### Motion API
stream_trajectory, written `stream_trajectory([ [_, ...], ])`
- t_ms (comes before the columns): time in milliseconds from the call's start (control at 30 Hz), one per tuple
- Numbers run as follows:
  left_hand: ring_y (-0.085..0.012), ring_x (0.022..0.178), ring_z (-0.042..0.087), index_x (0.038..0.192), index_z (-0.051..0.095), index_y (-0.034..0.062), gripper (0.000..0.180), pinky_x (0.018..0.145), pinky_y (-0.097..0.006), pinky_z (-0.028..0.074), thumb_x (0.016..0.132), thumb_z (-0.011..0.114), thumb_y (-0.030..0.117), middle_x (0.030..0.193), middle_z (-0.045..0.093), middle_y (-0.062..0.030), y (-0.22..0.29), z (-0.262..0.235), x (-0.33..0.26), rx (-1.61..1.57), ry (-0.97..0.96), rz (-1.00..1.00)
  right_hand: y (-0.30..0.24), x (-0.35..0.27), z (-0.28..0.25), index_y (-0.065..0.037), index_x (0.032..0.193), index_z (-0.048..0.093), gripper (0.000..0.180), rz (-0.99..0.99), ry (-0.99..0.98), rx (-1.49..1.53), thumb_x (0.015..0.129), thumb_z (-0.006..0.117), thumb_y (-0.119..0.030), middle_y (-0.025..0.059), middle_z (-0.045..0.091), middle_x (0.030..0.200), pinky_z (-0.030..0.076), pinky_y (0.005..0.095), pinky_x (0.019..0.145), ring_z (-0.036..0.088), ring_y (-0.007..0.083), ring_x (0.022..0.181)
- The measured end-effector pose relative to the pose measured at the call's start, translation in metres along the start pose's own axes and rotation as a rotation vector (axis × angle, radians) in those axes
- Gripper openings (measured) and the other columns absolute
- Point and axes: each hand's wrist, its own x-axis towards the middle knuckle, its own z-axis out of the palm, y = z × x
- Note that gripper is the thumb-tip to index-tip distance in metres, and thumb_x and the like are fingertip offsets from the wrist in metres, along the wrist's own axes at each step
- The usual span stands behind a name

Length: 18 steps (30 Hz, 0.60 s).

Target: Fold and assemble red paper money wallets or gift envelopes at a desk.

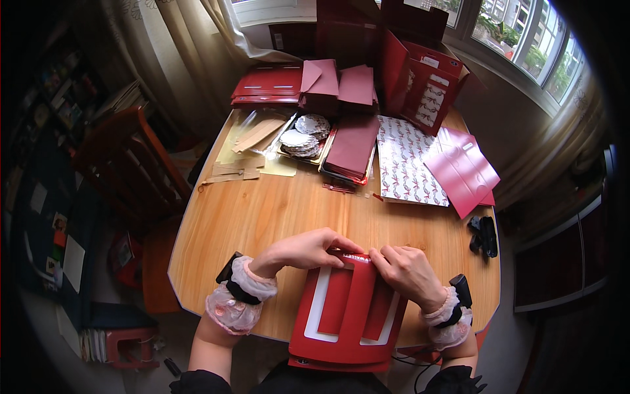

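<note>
A red cardboard packaging piece (358, 303) with two long white-edged windows leans at the table's near edge, close to my body. Its far end carries a narrow strip of white print. My left hand (316, 251) grips the far left corner, thumb toward the window and fingers over the top edge. At the far right corner, my right hand (408, 270) has curled fingers closed on the same edge. Both wrists wear pale frilly cuffs with black straps. The undersides of the fingers are partly hidden.
Toward the back of the wooden table (262, 213) sit flat red boxes (266, 84), dark-pink card stacks (352, 148), white scalloped discs (303, 139), patterned sheets (410, 161) and a tall open red carton (426, 79). Black items (483, 236) lie at the right edge; a wooden chair (131, 164) stands left.
</note>
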Motion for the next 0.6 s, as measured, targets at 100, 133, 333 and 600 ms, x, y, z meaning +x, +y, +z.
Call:
stream_trajectory([
  [100,-0.0128,0.11,0.06,0.136,0.059,0.0009,0.045,0.097,-0.03,0.049,0.092,0.066,0.002,0.124,0.068,-0.009,-0.003,-0.001,0.001,0.042,-0.033,0.014,0.0,0.002,-0.003,-0.003,0.1,0.061,0.017,-0.005,-0.043,0.089,0.084,0.06,-0.01,0.0062,0.057,0.078,0.053,0.0314,0.059,0.065,0.0193,0.072],
  [133,-0.0128,0.11,0.06,0.136,0.059,0.0009,0.045,0.097,-0.03,0.049,0.092,0.066,0.002,0.124,0.068,-0.009,-0.002,-0.001,0.0,0.042,-0.032,0.014,0.0,0.001,-0.003,-0.004,0.1,0.06,0.018,0.006,-0.059,0.114,0.084,0.06,-0.01,0.0063,0.057,0.079,0.053,0.0316,0.059,0.065,0.0195,0.073],
  [333,-0.0124,0.108,0.06,0.138,0.059,0.0046,0.046,0.096,-0.03,0.049,0.092,0.065,0.002,0.121,0.068,-0.0076,0.0,-0.001,-0.001,0.002,-0.005,-0.033,0.0,0.004,-0.009,-0.006,0.088,0.059,0.011,0.05,0.133,0.034,0.079,0.062,-0.011,0.0058,0.054,0.081,0.05,0.0316,0.058,0.06,0.0191,0.073],
  [600,-0.0124,0.107,0.06,0.137,0.06,0.0044,0.047,0.097,-0.03,0.049,0.091,0.066,0.001,0.119,0.069,-0.0079,0.002,-0.005,-0.002,0.025,0.029,-0.017,0.002,0.006,-0.005,-0.007,0.08,0.057,0.008,-0.029,0.145,-0.017,0.075,0.062,-0.01,0.0043,0.053,0.08,0.048,0.0299,0.058,0.056,0.0184,0.074],
])
